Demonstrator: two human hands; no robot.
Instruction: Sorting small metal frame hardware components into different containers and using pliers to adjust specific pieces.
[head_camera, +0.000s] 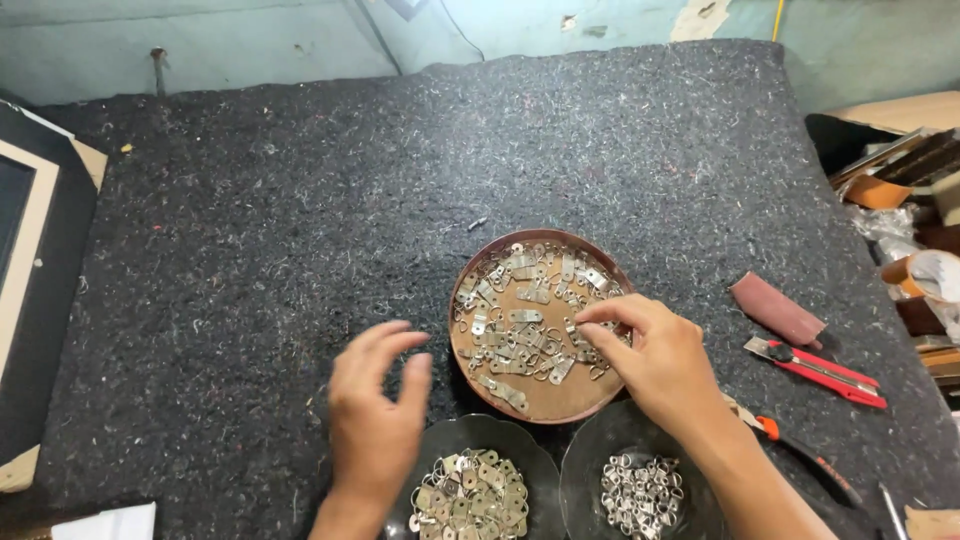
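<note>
A round brown tray (560, 405) on the dark felt-covered table holds several small metal hanger plates and rings (520, 315). My right hand (655, 360) reaches into the tray from the right, its thumb and forefinger pinching among the pieces. My left hand (375, 410) hovers over the felt just left of the tray, fingers spread, nothing in it. Near me stand two dark bowls: the left bowl (470, 490) holds flat metal plates, the right bowl (640, 490) holds metal rings.
A red utility knife (815, 372) and a brown sanding block (777, 310) lie right of the tray. An orange-handled tool (805, 460) lies by my right forearm. A picture frame (25, 240) rests at the left edge; clutter and cardboard (900, 170) sit at the right.
</note>
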